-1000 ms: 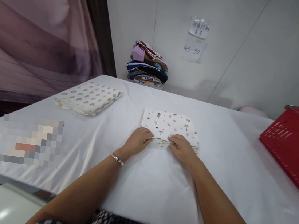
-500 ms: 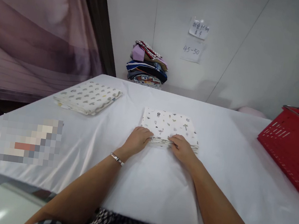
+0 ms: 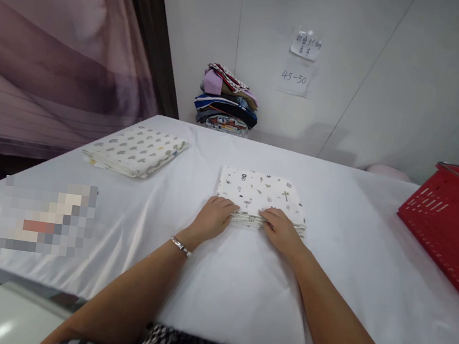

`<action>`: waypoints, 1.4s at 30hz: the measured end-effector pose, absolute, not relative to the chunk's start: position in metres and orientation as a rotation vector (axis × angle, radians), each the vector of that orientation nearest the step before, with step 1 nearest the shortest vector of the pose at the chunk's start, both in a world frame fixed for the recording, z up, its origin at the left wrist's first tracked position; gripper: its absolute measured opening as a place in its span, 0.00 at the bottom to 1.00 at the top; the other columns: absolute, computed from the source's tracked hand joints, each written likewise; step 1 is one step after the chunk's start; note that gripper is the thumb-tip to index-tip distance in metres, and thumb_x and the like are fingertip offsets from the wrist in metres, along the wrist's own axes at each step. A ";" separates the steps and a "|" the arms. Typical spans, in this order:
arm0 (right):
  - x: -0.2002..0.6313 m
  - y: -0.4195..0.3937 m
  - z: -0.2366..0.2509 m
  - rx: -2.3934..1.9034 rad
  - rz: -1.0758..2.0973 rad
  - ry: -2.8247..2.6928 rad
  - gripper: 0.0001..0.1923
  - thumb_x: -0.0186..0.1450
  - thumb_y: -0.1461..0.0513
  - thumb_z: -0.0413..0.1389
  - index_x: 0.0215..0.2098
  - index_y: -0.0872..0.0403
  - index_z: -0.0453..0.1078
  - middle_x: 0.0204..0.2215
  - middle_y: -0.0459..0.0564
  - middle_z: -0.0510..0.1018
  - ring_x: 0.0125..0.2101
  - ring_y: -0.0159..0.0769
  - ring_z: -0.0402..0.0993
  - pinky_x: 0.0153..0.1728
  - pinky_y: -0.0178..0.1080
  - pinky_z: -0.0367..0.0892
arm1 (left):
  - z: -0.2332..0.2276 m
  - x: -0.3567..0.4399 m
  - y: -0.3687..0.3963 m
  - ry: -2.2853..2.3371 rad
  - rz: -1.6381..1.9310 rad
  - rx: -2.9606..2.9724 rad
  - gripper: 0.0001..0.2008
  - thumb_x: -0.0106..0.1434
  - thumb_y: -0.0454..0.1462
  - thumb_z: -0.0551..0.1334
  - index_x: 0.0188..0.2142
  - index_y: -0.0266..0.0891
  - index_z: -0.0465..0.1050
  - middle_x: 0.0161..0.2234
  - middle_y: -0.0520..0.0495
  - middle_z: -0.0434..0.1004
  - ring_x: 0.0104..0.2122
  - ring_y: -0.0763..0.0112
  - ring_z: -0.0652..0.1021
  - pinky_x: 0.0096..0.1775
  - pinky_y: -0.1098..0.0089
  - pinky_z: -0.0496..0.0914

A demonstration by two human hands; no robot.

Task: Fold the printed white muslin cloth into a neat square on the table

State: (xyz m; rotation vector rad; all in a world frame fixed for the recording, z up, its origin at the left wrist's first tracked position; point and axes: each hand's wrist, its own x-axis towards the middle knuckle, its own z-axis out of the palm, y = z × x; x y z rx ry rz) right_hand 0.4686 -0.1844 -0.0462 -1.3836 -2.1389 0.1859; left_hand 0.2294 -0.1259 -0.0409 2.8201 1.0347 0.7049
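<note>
A folded white cloth with small printed figures [image 3: 261,193] lies in the middle of the white table [image 3: 354,250]. My left hand [image 3: 211,219] grips its near edge at the left, fingers curled around the layers. My right hand [image 3: 281,230] grips the same near edge a little to the right. A thin bracelet [image 3: 180,245] sits on my left wrist.
A second folded cloth with grey spots [image 3: 135,150] lies at the table's far left. A stack of coloured fabrics [image 3: 227,99] stands against the back wall. A red plastic basket [image 3: 451,224] sits at the right edge. Paper notes [image 3: 300,61] hang on the wall.
</note>
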 end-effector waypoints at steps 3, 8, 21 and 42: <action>0.469 -0.185 -0.045 -1.451 0.093 -2.150 0.17 0.62 0.68 0.48 0.46 0.52 0.70 0.43 0.52 0.73 0.45 0.41 0.65 0.46 0.45 0.63 | -0.042 0.230 -0.126 1.042 0.702 2.825 0.16 0.59 0.28 0.53 0.45 0.41 0.69 0.40 0.47 0.75 0.41 0.64 0.72 0.46 0.60 0.63; 0.471 -0.184 -0.046 -1.513 0.048 -2.184 0.15 0.62 0.67 0.49 0.46 0.53 0.70 0.42 0.52 0.73 0.43 0.40 0.66 0.44 0.44 0.63 | -0.045 0.231 -0.122 1.079 0.712 2.813 0.12 0.61 0.32 0.54 0.44 0.41 0.70 0.39 0.47 0.75 0.40 0.64 0.72 0.45 0.59 0.63; 0.468 -0.185 -0.046 -1.549 0.001 -2.195 0.15 0.65 0.67 0.46 0.48 0.54 0.67 0.41 0.52 0.74 0.42 0.40 0.66 0.43 0.42 0.62 | -0.044 0.234 -0.121 1.101 0.784 2.826 0.10 0.65 0.34 0.51 0.41 0.40 0.70 0.36 0.46 0.74 0.38 0.66 0.72 0.44 0.60 0.62; 0.472 -0.184 -0.051 -1.451 -0.167 -2.089 0.13 0.64 0.67 0.46 0.43 0.53 0.68 0.40 0.53 0.74 0.40 0.41 0.67 0.41 0.43 0.63 | -0.040 0.233 -0.121 1.094 0.848 2.824 0.10 0.65 0.33 0.50 0.41 0.40 0.68 0.36 0.46 0.74 0.39 0.66 0.72 0.43 0.62 0.62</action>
